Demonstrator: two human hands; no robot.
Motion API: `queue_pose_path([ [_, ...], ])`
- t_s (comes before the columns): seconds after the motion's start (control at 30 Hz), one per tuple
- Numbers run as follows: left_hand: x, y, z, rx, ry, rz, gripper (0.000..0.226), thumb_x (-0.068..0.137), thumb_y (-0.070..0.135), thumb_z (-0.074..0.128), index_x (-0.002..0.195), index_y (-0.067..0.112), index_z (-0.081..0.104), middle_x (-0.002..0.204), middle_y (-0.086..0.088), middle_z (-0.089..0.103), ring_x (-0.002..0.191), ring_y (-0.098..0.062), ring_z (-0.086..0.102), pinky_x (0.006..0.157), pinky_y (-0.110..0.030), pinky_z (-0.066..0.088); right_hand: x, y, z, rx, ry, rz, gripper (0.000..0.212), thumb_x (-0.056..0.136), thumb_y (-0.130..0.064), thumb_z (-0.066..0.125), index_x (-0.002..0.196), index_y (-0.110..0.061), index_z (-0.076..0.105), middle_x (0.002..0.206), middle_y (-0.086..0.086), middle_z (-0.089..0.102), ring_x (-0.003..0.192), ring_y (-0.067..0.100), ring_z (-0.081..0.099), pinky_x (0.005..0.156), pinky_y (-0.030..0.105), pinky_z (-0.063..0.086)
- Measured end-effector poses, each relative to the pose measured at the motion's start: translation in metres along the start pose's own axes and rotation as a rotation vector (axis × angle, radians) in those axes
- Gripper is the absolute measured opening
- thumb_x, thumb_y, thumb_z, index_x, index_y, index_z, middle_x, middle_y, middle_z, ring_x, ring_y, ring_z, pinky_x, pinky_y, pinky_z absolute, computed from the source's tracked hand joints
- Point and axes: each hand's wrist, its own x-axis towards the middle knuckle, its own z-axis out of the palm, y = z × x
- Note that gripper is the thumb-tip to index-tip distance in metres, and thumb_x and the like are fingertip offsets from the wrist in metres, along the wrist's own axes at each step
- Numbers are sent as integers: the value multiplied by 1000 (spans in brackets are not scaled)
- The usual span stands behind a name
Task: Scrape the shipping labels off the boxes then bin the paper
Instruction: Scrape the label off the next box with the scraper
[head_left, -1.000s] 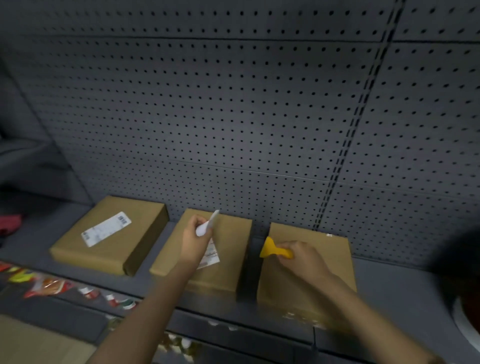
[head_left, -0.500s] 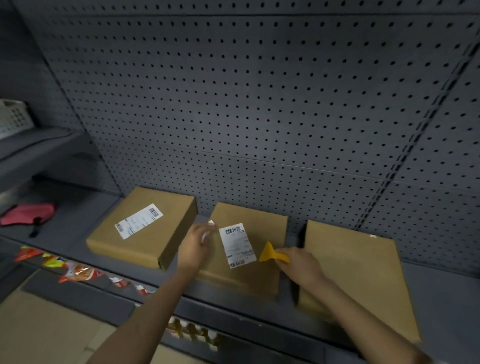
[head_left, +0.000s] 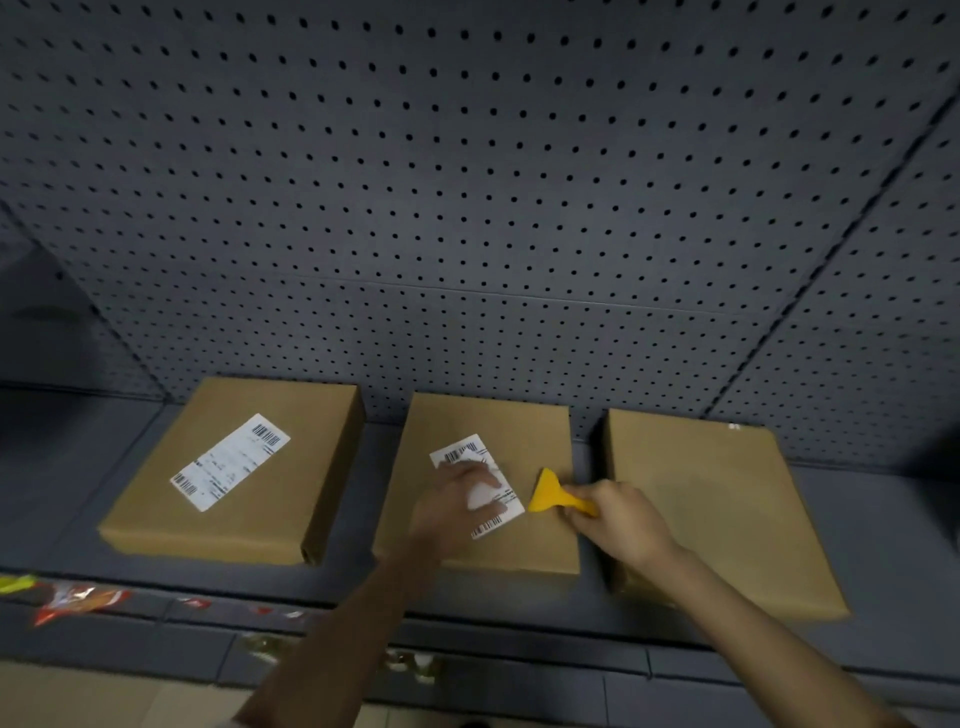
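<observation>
- While your left hand (head_left: 457, 501) lies on the middle box (head_left: 488, 499), its fingers reach over the shipping label (head_left: 480, 486) and seem to hold a scrap of white paper (head_left: 480, 493) against it; motion blur hides whether they pinch that scrap or just press it flat, so I cannot tell.
- Your right hand (head_left: 618, 517) is curled round the handle of the yellow scraper (head_left: 553, 499), blade pointing left at the label's right edge, just beside it. That low angle looks chosen to slide under the paper rather than gouge the cardboard.
- The left hand likely serves as an anchor, so the box does not skid on the grey shelf (head_left: 883, 545) when you push.
- The right box (head_left: 711, 509) shows a bare top apart from a tiny white fleck near its back edge, so it looks finished.
- The left box (head_left: 234, 467) has its label (head_left: 230, 461) intact, diagonal across the top; it waits its turn.
- No bin is in view, so binning is yet to come.
</observation>
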Motion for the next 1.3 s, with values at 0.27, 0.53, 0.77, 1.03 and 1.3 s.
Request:
queue_pose_path([
  [0.27,5,1,-1,147,-37,63,46,67,47,71,109,34,57,126,12,46,126,-13,30,100,-28,36,6,-22,4,-155,5,-27,24,89,-33,47,103,-21,63,95,10,69,94,33,63,74,37,50],
  [0.53,9,5,-5,224,-61,49,42,70,49,68,108,37,57,125,13,47,124,-12,33,97,-31,39,11,-26,5,-194,17,43,25,87,-33,49,98,-17,63,99,13,67,97,36,62,76,40,50],
  [0.77,9,4,-3,276,-52,88,44,72,50,66,111,35,57,127,10,47,123,-16,34,95,-32,39,1,-27,1,41,53,111,24,87,-26,55,104,-17,70,106,11,71,103,31,62,82,34,48],
  [1.03,6,9,-5,252,-103,86,66,56,67,53,113,34,55,122,7,48,118,-18,36,95,-33,39,-4,-39,6,263,-6,102,17,85,-24,63,92,-14,74,93,11,74,94,21,67,76,27,45],
  [1.3,7,0,-17,242,-187,107,61,66,53,73,119,31,52,131,11,44,126,-13,32,102,-33,34,3,15,-54,80,127,184,30,86,-24,61,116,-24,67,109,2,73,102,20,65,81,25,45],
])
